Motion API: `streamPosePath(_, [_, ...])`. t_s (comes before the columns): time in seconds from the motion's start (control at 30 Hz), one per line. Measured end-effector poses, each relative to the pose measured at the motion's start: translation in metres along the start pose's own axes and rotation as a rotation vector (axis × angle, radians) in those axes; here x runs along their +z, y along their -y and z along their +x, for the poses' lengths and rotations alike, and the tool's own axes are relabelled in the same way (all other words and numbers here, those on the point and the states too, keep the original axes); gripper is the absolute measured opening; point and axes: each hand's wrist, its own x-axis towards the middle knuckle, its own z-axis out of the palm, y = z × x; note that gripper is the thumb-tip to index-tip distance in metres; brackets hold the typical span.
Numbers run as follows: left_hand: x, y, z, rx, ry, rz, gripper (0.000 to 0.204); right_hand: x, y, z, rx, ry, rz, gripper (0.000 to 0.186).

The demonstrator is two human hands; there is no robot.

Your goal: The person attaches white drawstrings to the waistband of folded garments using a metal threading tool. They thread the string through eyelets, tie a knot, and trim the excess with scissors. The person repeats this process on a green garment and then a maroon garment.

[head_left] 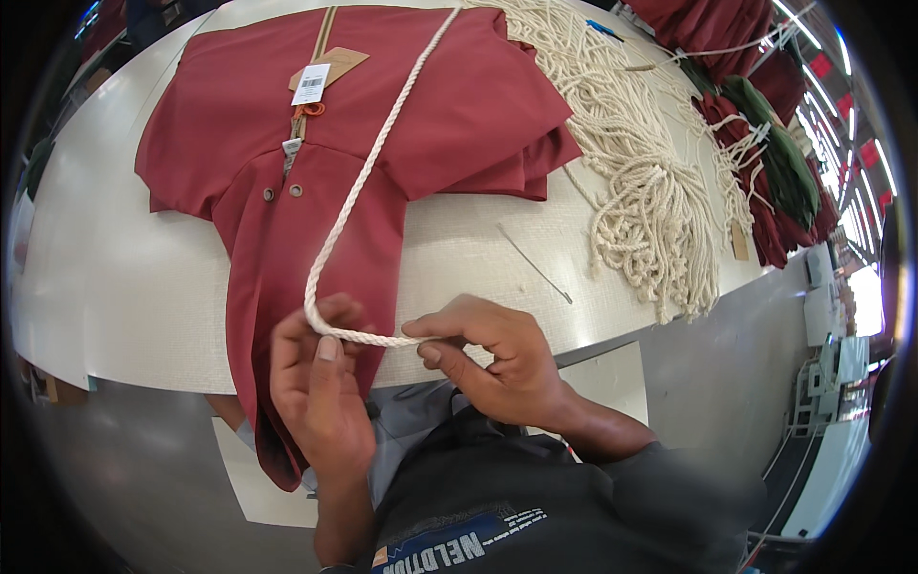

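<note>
A cream twisted cord (380,148) runs down across a dark red garment (449,105) spread on the table, then bends to the right between my hands. My right hand (502,359) pinches the cord's near end between thumb and fingertips. At the bend, my left hand (323,392) has its thumb against the cord and its fingers curled behind it, slightly blurred. The garment has two metal eyelets (296,190), a zipper with an orange pull (313,109), a white tag (311,84) and a brown tag (346,66). Its narrower part hangs over the table's near edge.
Right of the garment lies a large heap of cream cords (655,210). A thin metal rod (535,265) rests on the pale table (115,297). A blue tool (604,31) lies at the back. Folded red and green garments (776,158) with cords sit at the right edge.
</note>
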Motion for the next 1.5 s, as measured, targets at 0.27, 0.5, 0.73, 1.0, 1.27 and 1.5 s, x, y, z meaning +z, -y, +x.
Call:
streamPosePath(0.27, [0.011,-0.01,-0.004,0.543,0.474,0.859,0.039,-0.007,0.003,-0.014,-0.006,-0.052,0.037,0.025])
streamPosePath(0.5, [0.015,-0.008,0.004,0.482,0.496,0.889,0.016,-0.042,-0.007,-0.026,0.043,-0.246,-0.246,0.022])
streamPosePath(0.73, [-0.006,-0.091,0.027,0.454,0.362,0.831,0.014,-0.082,-0.055,-0.03,0.247,-0.275,-0.911,0.015])
streamPosePath(1.0, [-0.014,-0.103,0.115,0.284,0.54,0.846,0.017,-0.086,-0.058,-0.03,0.222,-0.261,-0.868,0.009])
streamPosePath(1.27, [0.008,-0.03,0.18,-0.002,0.763,0.412,0.023,-0.063,-0.023,0.049,-0.07,-0.358,0.301,0.012])
streamPosePath(1.5, [0.017,0.019,0.191,-0.282,0.816,0.137,0.026,-0.038,-0.025,0.129,-0.126,-0.358,0.379,0.025])
